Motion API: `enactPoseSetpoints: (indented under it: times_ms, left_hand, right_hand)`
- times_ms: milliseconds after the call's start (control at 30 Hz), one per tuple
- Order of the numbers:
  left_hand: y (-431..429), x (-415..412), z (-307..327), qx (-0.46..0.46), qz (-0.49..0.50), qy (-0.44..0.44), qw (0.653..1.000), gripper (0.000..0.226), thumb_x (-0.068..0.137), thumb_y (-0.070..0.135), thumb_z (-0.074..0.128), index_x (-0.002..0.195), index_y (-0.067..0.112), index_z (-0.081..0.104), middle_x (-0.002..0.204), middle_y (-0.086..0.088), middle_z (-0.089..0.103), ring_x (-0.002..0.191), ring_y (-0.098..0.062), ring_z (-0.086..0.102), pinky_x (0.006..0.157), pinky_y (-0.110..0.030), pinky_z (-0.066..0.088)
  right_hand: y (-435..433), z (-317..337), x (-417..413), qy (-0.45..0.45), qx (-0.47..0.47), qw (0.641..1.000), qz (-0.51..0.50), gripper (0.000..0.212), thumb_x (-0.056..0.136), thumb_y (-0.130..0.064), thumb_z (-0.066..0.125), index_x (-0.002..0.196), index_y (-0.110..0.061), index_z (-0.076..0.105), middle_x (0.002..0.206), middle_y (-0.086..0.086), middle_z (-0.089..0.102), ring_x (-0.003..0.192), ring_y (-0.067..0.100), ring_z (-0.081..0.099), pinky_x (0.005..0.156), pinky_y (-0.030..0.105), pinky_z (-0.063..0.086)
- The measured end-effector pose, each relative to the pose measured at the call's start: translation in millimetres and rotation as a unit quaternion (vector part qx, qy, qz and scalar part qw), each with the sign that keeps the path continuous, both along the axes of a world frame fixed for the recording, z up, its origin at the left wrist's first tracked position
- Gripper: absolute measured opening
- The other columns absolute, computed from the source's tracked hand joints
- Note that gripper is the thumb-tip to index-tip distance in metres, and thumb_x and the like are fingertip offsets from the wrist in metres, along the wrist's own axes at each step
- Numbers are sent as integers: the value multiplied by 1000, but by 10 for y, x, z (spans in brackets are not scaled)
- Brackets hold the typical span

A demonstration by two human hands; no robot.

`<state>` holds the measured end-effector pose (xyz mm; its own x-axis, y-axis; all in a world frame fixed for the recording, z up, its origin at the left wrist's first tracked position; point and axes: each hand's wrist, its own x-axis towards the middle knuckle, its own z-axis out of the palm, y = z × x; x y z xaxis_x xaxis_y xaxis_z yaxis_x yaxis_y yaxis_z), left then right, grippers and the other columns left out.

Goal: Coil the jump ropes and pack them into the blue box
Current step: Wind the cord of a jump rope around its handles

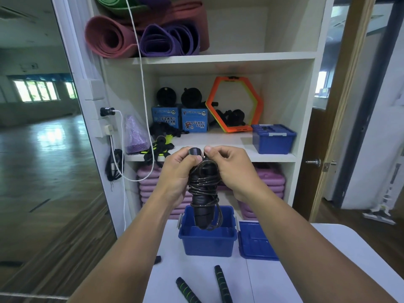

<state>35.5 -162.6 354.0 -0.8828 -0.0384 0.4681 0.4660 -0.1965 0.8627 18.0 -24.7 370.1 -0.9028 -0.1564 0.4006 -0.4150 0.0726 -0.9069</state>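
My left hand gripped the black jump rope, cord wound round its 2 handles, just above the open blue box. My right hand pinched what was probably the cord's loose end. Best practice: tuck the end under 1 wrap, then lower the bundle in.

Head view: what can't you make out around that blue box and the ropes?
Blue box floor: head view, hidden by its front wall and the coiled jump rope.
Green-striped handles: head view, cut off by the bottom edge; cord unseen.
Black piece on the table: head view, mostly behind the left forearm.
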Motion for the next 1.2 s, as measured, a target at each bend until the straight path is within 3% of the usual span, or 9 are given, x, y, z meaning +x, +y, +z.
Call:
enactPoseSetpoints:
  times_ms: [167,333,433,533,633,800,967,1100,1200]
  left_hand:
    - [-32,-3,8,52,-31,2,998,7,74,14,60,69,18,64,68,-7,54,62,-21,50,65,-37,45]
    - [-46,36,71,-8,-61,-7,998,21,81,9,52,69,21,64,69,-2,55,64,-16,51,64,-34,44]
    - [-37,59,104,-45,-39,-2,998,8,84,14,54,79,15,60,75,-5,54,70,-20,50,67,-37,43]
    - [7,95,129,-58,-16,7,998,36,85,26,55,104,-4,53,91,-15,54,85,-28,49,79,-49,40]
    - [64,163,152,-69,-7,19,997,49,89,40,59,111,-4,54,99,-15,59,93,-28,56,85,-46,47]
    - [99,190,130,-98,71,23,992,19,97,28,63,103,10,63,87,-4,65,82,-15,63,78,-36,51]
    - [169,259,133,-211,256,97,938,21,94,30,67,111,32,57,69,9,63,61,-2,59,63,-21,47]
    - [190,295,96,-304,341,208,865,14,99,25,59,112,23,64,81,5,70,73,-12,66,69,-36,53]
    - [177,278,57,-326,368,242,837,15,97,17,60,107,15,71,91,-1,73,79,-21,68,71,-41,53]
  right_hand:
    - [-40,12,47,40,-9,999,-21,29,94,-40,62,81,-16,72,78,3,74,78,22,69,85,51,57]
    - [23,12,63,25,-38,999,-6,22,94,-37,64,86,-20,74,84,1,75,79,19,71,88,53,57]
    - [36,64,94,49,-34,998,-12,20,94,-36,65,89,-19,74,86,1,75,84,21,72,89,49,57]
    - [47,126,124,77,-23,996,-29,19,94,-34,65,94,-18,75,89,-2,76,89,18,71,90,41,56]
    - [63,145,142,103,-8,994,-40,19,95,-33,65,97,-18,75,92,-5,75,92,14,70,91,39,55]
    - [115,108,130,99,-9,993,-57,15,94,-34,65,94,-21,74,90,-6,75,90,13,70,89,39,55]
    - [138,114,109,97,-31,992,-77,18,94,-33,66,97,-18,74,92,-5,75,91,14,70,89,40,56]
    - [123,115,118,101,-35,990,-91,14,93,-34,66,95,-22,73,91,-7,74,92,12,69,90,39,56]
    - [119,94,118,94,-33,990,-98,17,92,-37,67,92,-22,73,88,-8,73,89,13,70,88,43,56]
